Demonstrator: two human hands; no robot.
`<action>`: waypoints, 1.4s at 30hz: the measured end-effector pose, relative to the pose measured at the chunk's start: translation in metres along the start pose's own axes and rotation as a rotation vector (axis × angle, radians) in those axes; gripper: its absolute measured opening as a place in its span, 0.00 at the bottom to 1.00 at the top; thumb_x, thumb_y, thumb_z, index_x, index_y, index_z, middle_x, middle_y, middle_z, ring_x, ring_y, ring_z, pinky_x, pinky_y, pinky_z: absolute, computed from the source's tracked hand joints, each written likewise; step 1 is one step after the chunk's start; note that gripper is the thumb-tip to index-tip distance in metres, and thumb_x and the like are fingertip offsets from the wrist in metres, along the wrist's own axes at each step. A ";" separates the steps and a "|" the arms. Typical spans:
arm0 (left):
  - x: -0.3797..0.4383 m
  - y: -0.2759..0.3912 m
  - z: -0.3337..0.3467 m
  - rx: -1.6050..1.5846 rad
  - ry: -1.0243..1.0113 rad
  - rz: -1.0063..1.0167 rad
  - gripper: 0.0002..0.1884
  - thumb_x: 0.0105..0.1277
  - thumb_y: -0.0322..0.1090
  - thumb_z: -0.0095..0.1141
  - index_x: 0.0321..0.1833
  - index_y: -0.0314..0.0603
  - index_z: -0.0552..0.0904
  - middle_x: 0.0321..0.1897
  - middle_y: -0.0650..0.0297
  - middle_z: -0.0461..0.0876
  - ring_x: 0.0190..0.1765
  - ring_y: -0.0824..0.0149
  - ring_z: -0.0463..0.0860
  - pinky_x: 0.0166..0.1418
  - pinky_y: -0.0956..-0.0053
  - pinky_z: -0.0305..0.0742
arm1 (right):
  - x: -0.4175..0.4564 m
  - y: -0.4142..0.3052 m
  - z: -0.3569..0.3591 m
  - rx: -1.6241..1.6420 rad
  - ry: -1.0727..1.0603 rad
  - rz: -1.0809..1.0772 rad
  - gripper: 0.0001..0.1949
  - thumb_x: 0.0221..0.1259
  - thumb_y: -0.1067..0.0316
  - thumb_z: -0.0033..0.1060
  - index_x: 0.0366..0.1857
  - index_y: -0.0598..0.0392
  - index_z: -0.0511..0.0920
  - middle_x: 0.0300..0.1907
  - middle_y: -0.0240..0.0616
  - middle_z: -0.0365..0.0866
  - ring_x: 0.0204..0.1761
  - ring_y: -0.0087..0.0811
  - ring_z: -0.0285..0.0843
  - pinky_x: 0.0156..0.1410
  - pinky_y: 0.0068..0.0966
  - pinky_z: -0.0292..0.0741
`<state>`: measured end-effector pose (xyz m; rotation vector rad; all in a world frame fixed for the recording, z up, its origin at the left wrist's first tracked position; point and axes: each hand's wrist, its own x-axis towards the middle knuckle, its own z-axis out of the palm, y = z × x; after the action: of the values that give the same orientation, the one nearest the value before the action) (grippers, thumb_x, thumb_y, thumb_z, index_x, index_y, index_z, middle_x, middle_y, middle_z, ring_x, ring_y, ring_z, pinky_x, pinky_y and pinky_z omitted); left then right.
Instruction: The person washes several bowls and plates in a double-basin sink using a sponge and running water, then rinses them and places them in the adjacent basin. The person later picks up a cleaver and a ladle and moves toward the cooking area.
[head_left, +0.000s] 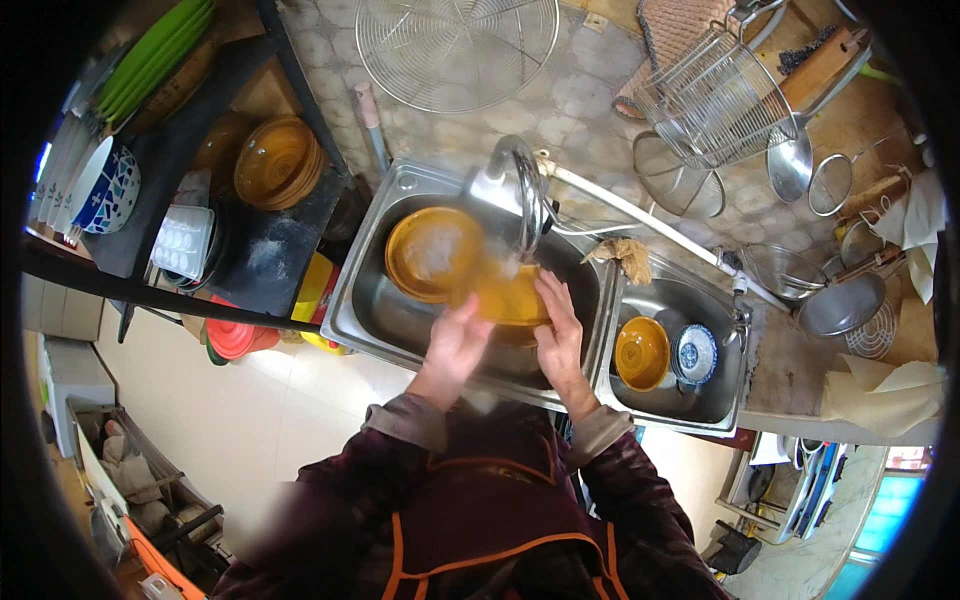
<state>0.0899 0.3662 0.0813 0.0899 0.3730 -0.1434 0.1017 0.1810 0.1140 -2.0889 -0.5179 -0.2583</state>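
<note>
Over the large basin (375, 330) of a steel sink, an amber-brown dish (510, 300) is held tilted beneath the curved chrome tap (531, 202). My left hand (459, 334) grips its left side, thumb up along the rim. On the opposite side, my right hand (559, 319) has its fingers over the edge. Blur hides the dish's exact shape. Just left of it, another round amber dish (399, 262) rests in the basin, with whitish, blurred contents. The smaller basin (705, 409) to the right contains an amber bowl (642, 352) and a blue-and-white patterned bowl (696, 354).
A tan cloth (630, 259) hangs on the divider near a white pipe (637, 217). Wire strainers, a ladle (790, 165) and a fry basket (712, 97) line the wall. At left, a dark shelf (262, 262) bears stacked amber bowls (276, 161).
</note>
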 end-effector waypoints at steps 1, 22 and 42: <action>-0.003 -0.001 -0.002 0.021 -0.027 0.025 0.18 0.76 0.24 0.57 0.68 0.35 0.77 0.64 0.55 0.83 0.68 0.57 0.80 0.77 0.57 0.73 | 0.000 0.000 0.003 0.028 0.038 0.019 0.34 0.46 0.83 0.48 0.66 0.65 0.76 0.73 0.55 0.72 0.80 0.54 0.61 0.87 0.47 0.51; -0.006 0.012 0.022 0.627 -0.287 -0.202 0.20 0.73 0.21 0.57 0.68 0.36 0.75 0.60 0.59 0.83 0.62 0.62 0.83 0.68 0.64 0.78 | 0.109 0.059 0.039 0.296 -0.665 0.287 0.22 0.76 0.52 0.55 0.57 0.63 0.83 0.62 0.47 0.86 0.61 0.41 0.84 0.68 0.35 0.76; 0.055 0.016 0.033 0.198 0.060 -0.145 0.14 0.81 0.34 0.52 0.62 0.33 0.74 0.61 0.49 0.80 0.66 0.51 0.79 0.76 0.46 0.72 | 0.023 0.013 0.004 -0.438 0.009 0.222 0.29 0.63 0.80 0.54 0.71 0.64 0.67 0.60 0.66 0.80 0.55 0.64 0.85 0.58 0.47 0.85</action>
<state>0.1553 0.3712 0.0927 0.2635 0.4245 -0.3217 0.1279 0.1837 0.1106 -2.5452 -0.2309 -0.2688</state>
